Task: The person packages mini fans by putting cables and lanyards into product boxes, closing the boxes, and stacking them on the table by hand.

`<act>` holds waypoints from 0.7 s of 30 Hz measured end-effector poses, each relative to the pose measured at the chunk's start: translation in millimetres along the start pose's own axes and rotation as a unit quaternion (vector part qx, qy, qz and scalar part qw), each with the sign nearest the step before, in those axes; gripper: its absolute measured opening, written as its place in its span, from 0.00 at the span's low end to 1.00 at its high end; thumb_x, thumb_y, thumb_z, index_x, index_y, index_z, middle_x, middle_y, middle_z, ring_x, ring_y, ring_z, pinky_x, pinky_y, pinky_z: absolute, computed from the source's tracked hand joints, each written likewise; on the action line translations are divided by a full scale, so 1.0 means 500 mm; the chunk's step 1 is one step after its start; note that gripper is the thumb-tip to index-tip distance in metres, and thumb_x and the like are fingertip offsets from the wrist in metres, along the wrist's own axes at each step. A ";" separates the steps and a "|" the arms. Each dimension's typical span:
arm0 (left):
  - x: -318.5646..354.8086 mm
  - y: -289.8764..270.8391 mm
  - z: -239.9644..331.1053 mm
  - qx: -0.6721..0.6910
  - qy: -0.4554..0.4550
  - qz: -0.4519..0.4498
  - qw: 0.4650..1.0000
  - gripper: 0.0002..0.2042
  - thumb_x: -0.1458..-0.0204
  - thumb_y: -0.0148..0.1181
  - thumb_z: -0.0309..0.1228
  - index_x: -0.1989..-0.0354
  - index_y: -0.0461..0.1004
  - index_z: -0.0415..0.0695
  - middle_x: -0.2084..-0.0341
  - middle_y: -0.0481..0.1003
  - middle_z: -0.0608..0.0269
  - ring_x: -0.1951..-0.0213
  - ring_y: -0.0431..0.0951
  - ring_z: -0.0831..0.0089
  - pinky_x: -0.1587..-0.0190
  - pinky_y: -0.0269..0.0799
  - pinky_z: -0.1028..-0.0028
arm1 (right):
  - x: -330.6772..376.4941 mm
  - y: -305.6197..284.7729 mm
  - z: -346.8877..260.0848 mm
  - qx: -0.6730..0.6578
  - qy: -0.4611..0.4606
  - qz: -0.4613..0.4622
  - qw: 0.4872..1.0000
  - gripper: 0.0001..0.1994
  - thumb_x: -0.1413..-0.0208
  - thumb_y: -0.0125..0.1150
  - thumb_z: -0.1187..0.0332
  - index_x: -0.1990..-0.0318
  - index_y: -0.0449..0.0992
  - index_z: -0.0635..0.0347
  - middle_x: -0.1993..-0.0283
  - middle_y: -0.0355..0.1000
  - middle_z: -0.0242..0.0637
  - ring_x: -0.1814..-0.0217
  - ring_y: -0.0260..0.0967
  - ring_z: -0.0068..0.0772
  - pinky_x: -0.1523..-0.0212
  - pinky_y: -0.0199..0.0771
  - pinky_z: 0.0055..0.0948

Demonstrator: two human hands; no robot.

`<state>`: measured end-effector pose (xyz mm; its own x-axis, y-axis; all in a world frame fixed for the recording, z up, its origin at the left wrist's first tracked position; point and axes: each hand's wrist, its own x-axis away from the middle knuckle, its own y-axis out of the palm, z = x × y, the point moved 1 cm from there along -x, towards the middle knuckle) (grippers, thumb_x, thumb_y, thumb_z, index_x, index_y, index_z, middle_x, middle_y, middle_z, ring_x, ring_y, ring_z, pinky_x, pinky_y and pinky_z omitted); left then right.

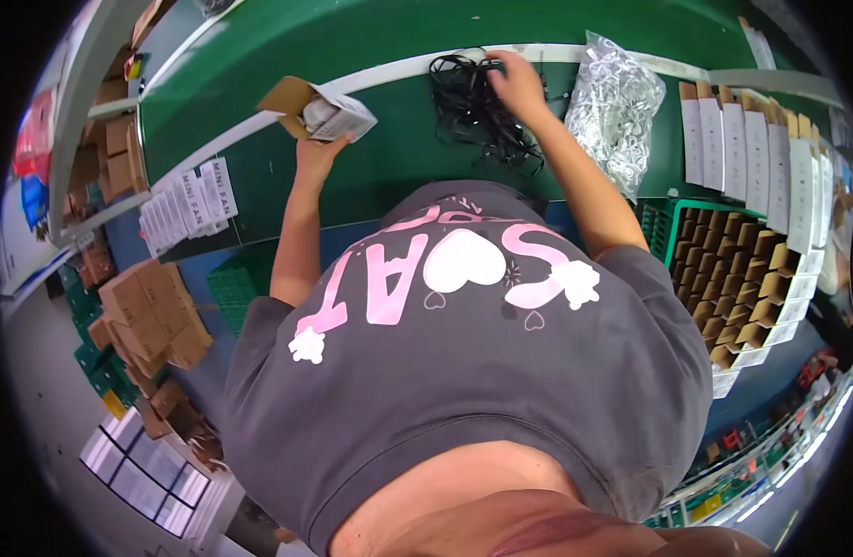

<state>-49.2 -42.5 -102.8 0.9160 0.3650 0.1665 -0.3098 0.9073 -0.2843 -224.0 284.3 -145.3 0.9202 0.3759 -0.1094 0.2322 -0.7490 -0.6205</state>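
My left hand [323, 151] grips a small white carton [354, 113] from below, near the far edge of the green worktable. Its brown cardboard flap [285, 96] stands open, and a whitish rounded item [317, 113] shows in the mouth. My right hand [519, 85] is at a tangled heap of thin black cables [473, 107], fingers curled in at the heap's upper right; the fingertips are partly hidden among the strands. Just right of that forearm lies a clear plastic bag [615, 111] full of small pale pieces.
Flat white printed cartons [189, 204] lie overlapped at the table's left. A row of upright white cartons [742, 139] stands at the right. Below it, a green crate [672, 227] holds many open-topped cartons [723, 269]. Brown boxes [152, 311] are stacked at far left.
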 end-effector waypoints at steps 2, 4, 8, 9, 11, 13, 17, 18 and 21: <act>0.018 -0.027 -0.070 0.001 -0.016 -0.017 1.000 0.30 0.60 0.69 0.19 0.45 0.65 0.37 0.53 0.73 0.58 0.50 0.74 0.67 0.46 0.69 0.70 | -0.016 0.024 0.094 0.135 -0.015 0.025 0.990 0.16 0.52 0.59 0.72 0.52 0.75 0.56 0.52 0.72 0.44 0.47 0.67 0.51 0.46 0.68 0.43; 0.039 -0.039 -0.123 0.029 0.000 -0.030 0.999 0.31 0.61 0.69 0.17 0.44 0.64 0.38 0.52 0.72 0.59 0.50 0.73 0.68 0.46 0.70 0.69 | -0.032 0.042 0.120 0.212 -0.032 0.054 0.975 0.16 0.53 0.60 0.71 0.54 0.76 0.55 0.57 0.73 0.44 0.51 0.68 0.51 0.49 0.69 0.44; 0.049 -0.041 -0.157 -0.004 -0.037 -0.047 0.998 0.34 0.60 0.67 0.17 0.41 0.60 0.41 0.49 0.68 0.61 0.45 0.69 0.67 0.43 0.67 0.68 | -0.071 0.043 0.144 0.330 -0.025 -0.036 0.943 0.08 0.55 0.63 0.69 0.64 0.78 0.53 0.64 0.72 0.42 0.55 0.69 0.49 0.55 0.72 0.44; 0.052 -0.041 -0.166 -0.020 -0.058 -0.059 0.996 0.34 0.58 0.65 0.18 0.40 0.59 0.40 0.46 0.66 0.57 0.43 0.67 0.66 0.43 0.67 0.66 | -0.081 0.033 0.137 0.331 -0.054 -0.028 0.942 0.06 0.53 0.64 0.67 0.68 0.78 0.56 0.67 0.73 0.38 0.60 0.70 0.40 0.60 0.72 0.39; 0.075 -0.053 -0.162 -0.093 -0.048 -0.033 0.994 0.32 0.56 0.64 0.20 0.40 0.58 0.38 0.42 0.62 0.53 0.41 0.65 0.64 0.44 0.68 0.65 | -0.113 -0.001 0.140 0.163 0.025 -0.121 0.979 0.07 0.52 0.64 0.66 0.68 0.78 0.58 0.67 0.73 0.36 0.62 0.70 0.33 0.61 0.71 0.34; 0.121 -0.047 -0.138 -0.136 -0.041 0.084 0.986 0.28 0.51 0.58 0.21 0.40 0.57 0.36 0.36 0.54 0.47 0.37 0.60 0.58 0.45 0.68 0.63 | -0.126 -0.046 0.126 -0.180 0.118 -0.275 0.937 0.08 0.46 0.62 0.66 0.67 0.77 0.61 0.68 0.74 0.29 0.67 0.69 0.19 0.63 0.68 0.22; 0.208 -0.019 0.059 -0.132 0.225 0.269 0.927 0.25 0.49 0.53 0.19 0.40 0.59 0.36 0.37 0.57 0.47 0.37 0.61 0.59 0.43 0.65 0.63 | -0.091 -0.183 -0.068 -0.288 0.071 -0.311 0.903 0.07 0.44 0.60 0.67 0.65 0.76 0.62 0.68 0.73 0.27 0.67 0.67 0.16 0.63 0.67 0.19; 0.204 0.002 0.099 -0.076 0.272 0.239 0.929 0.22 0.48 0.51 0.18 0.42 0.61 0.36 0.39 0.60 0.47 0.38 0.62 0.60 0.42 0.64 0.63 | -0.087 -0.209 -0.104 -0.253 0.044 -0.326 0.910 0.07 0.43 0.59 0.67 0.64 0.76 0.63 0.68 0.72 0.27 0.66 0.66 0.16 0.61 0.66 0.19; 0.147 0.052 0.181 0.011 0.345 0.127 0.930 0.19 0.42 0.47 0.20 0.41 0.60 0.32 0.48 0.70 0.48 0.44 0.69 0.63 0.44 0.67 0.69 | -0.071 -0.260 -0.197 -0.187 -0.013 -0.317 0.930 0.08 0.42 0.59 0.67 0.62 0.76 0.64 0.68 0.71 0.26 0.65 0.65 0.16 0.58 0.65 0.18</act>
<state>-12.8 27.0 -12.4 0.7555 0.3553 -0.5504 -0.5372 0.8169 -0.2101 -256.0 314.4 15.7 0.5540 0.8162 0.1638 0.8232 -0.5079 -0.2537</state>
